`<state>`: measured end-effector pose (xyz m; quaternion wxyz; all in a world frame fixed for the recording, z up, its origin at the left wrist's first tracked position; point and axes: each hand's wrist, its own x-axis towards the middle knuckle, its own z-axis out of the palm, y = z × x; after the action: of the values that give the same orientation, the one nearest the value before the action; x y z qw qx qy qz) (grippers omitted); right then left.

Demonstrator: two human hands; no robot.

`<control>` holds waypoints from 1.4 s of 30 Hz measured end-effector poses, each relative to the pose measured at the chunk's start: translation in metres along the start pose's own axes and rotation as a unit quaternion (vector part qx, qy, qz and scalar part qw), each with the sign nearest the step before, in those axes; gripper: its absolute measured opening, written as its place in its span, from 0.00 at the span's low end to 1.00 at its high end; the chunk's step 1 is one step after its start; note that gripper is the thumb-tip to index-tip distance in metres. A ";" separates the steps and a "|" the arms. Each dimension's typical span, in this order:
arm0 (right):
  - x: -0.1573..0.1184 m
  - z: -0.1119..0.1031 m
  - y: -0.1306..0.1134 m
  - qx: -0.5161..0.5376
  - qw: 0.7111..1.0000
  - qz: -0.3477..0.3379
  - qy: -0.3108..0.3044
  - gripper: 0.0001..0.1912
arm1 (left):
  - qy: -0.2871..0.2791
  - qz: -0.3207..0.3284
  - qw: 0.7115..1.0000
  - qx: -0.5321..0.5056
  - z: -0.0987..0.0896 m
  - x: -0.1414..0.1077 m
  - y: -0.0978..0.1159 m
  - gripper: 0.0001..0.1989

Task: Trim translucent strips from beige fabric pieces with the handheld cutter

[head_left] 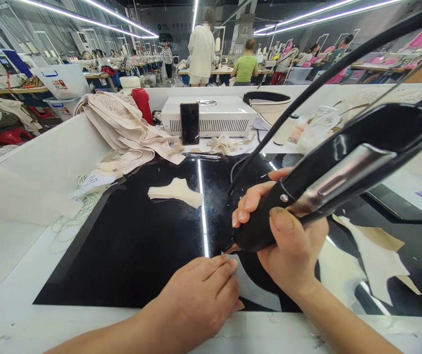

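Observation:
My right hand point(288, 236) is wrapped round a black handheld tool point(329, 167) with a metal lever, its thumb on the lever's lower end. The tool's tip points down at the edge of a curved grey-white piece point(258, 290) on the glossy black board point(152, 246). Beside that tip, my left hand point(207, 295) pinches the upper end of the same piece, fingers pressed together. A cream fabric piece point(176, 191) lies flat farther back on the board.
Stacked beige fabric point(122, 123) lies at the back left, near a red bottle point(142, 105). A phone point(190, 123) leans against a white vented box point(226, 115). Cut pieces point(373, 255) lie at right. A black cable point(307, 93) arches above. People work beyond.

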<state>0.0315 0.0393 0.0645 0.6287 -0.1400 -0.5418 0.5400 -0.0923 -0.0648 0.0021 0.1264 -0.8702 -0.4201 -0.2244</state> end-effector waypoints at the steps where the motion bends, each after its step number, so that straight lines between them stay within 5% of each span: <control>1: 0.001 -0.001 -0.002 -0.004 1.000 0.002 0.001 0.20 | -0.001 -0.001 1.000 -0.002 0.000 0.000 0.000 0.12; 13: -0.010 -0.032 -0.044 -0.049 0.998 -0.001 0.049 0.20 | -0.014 -0.027 1.000 0.004 -0.006 0.001 -0.009 0.18; 42: -0.020 -0.033 -0.039 -0.058 0.997 -0.004 0.044 0.22 | -0.058 0.019 0.998 -0.026 -0.007 0.012 -0.009 0.13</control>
<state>0.0830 0.0214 0.0717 0.6449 -0.1975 -0.5444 0.4987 -0.0950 -0.0545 0.0144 0.0834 -0.8927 -0.4037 -0.1819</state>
